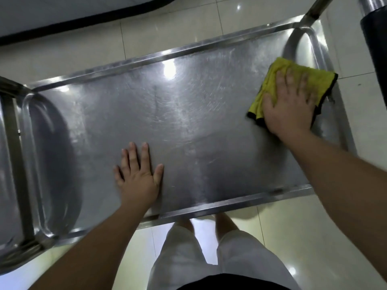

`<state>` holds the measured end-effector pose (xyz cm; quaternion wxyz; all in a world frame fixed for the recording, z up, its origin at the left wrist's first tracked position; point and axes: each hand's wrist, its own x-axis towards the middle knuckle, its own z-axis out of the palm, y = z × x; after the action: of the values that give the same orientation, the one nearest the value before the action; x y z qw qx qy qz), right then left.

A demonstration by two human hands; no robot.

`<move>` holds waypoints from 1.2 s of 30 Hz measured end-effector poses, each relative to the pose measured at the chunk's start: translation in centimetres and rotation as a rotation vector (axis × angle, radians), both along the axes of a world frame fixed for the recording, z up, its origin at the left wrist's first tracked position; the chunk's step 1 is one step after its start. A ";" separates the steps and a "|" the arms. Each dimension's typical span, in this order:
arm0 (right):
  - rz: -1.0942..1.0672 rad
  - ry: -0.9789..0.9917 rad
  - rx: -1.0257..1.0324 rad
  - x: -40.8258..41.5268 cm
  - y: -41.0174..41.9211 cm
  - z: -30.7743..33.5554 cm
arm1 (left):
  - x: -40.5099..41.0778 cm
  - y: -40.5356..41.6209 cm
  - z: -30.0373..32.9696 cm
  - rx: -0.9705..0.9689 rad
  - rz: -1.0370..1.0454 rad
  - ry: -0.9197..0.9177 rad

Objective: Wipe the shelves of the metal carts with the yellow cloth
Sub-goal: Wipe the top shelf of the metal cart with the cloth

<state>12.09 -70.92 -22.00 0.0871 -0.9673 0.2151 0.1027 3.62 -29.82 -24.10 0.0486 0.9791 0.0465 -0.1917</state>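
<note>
- The right hand (291, 101) lay flat on the yellow cloth (270, 80), fingers straight and slightly spread, palm pressing the cloth down onto the shelf. The fingers did not curl round the cloth.
- The yellow cloth was folded into a thick pad with a dark edging. It sat at the right end of the top shelf (188, 114) of the metal cart, just beside the shelf's right rim. Its far corner and left edge showed beyond the hand; the rest was covered by the palm.
- The left hand (138, 172) rested flat on the bare metal of the same shelf, near the front rim and left of centre. Its fingers were straight and together, the thumb held out to the side. It held nothing.
- The two hands were well apart, with bare shelf surface between them.
- The shelf was a shallow steel tray with a raised rim, its surface scuffed and reflecting ceiling lights.
- A tubular handle (35, 164) stood at the left end of the cart.
- The cart stood on a glossy tiled floor (293, 227). The person's white trousers (188, 258) showed below the front rim.
</note>
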 end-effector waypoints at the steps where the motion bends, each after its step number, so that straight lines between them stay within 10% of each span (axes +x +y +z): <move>1: 0.015 -0.007 0.001 0.4 2.0 -0.1 | 0.0 0.0 0.0 0.006 0.002 0.004; 12: 0.778 -0.054 0.073 -15.3 12.1 -0.5 | 0.2 0.0 0.5 -0.011 0.002 0.034; 19: 0.250 0.141 -0.018 -17.0 -3.7 0.8 | 0.3 0.0 0.9 -0.010 -0.004 0.058; 24: 0.047 0.103 -0.029 -17.1 0.3 0.8 | 0.2 -0.1 0.6 -0.011 0.007 0.029; 31: 0.760 -0.057 0.087 -11.8 16.0 -0.2 | 0.1 0.1 0.4 -0.014 0.000 0.016; 36: 0.846 -0.013 0.067 1.4 17.4 -0.5 | 0.0 0.1 0.3 -0.010 -0.003 0.026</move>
<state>13.50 -53.48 -22.54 0.0700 -0.9675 -0.2050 0.1304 3.66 -29.73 -23.75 0.0524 0.9764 0.0446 -0.2049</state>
